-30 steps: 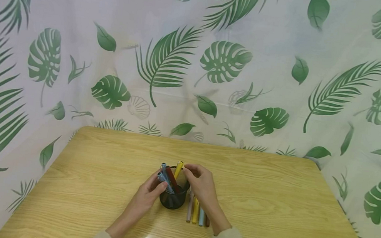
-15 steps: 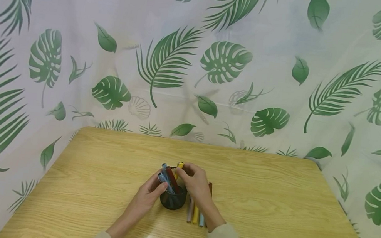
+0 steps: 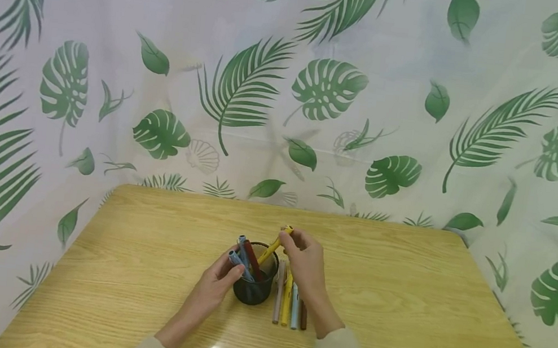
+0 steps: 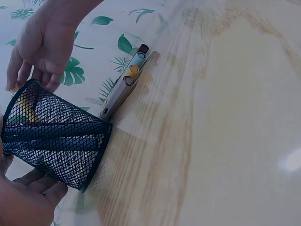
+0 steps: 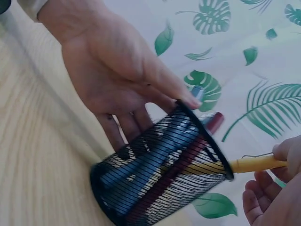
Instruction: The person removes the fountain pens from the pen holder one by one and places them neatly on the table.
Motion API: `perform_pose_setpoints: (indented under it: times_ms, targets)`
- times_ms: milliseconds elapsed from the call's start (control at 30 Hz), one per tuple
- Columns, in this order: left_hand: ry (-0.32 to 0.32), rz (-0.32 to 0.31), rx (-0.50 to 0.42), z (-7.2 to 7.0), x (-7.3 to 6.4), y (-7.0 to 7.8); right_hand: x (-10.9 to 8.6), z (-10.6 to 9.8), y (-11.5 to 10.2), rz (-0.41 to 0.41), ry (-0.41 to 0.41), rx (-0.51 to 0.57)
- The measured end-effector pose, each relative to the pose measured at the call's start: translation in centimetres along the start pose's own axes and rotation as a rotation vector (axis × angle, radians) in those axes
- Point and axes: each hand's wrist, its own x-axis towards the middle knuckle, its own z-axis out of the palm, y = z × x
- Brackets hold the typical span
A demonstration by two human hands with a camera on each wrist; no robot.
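Note:
A black mesh pen holder [image 3: 250, 294] stands on the table, and my left hand [image 3: 211, 289] grips its left side with fingers and thumb around it. Two blue pens [image 3: 239, 265] and a dark red pen [image 3: 252, 257] lean inside, as the right wrist view shows through the mesh. My right hand [image 3: 306, 261] pinches a yellow pen [image 5: 256, 164] near its upper end. That pen slants to the right over the rim, its lower part still within the holder.
Right of the holder, a row of pens lies side by side on the wooden table [image 3: 398, 300]: grey [image 3: 278, 301], yellow [image 3: 287, 305], light blue [image 3: 294, 310] and brown [image 3: 303, 317]. A leaf-patterned cloth [image 3: 248, 176] hangs behind the table.
My right hand has gone from beside the rim to pinching the yellow pen, then up and to the right, tilting the pen that way. The left hand keeps its hold on the pen holder.

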Motion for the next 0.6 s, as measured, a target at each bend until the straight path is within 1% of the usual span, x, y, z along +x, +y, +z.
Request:
perform_pose_setpoints:
  times_ms: [100,300,367,500,600]
  targets:
    - [0.005,0.002,0.006,-0.1,-0.1,0.1,0.1,-0.8,-0.4,-0.009,0.025,0.049]
    - [0.011,-0.014,0.014,0.0,-0.1,0.2,0.2,-2.1,-0.8,0.018,0.058,0.123]
    - [0.009,-0.015,0.012,0.0,-0.1,0.2,0.3,-2.5,-0.9,0.011,0.067,0.149]
    - [0.006,-0.014,0.009,0.0,-0.1,0.3,0.4,-3.2,-0.9,-0.010,0.060,0.229]
    - [0.003,-0.017,0.013,0.0,-0.1,0.3,0.2,-3.7,-0.8,-0.010,0.050,0.289]
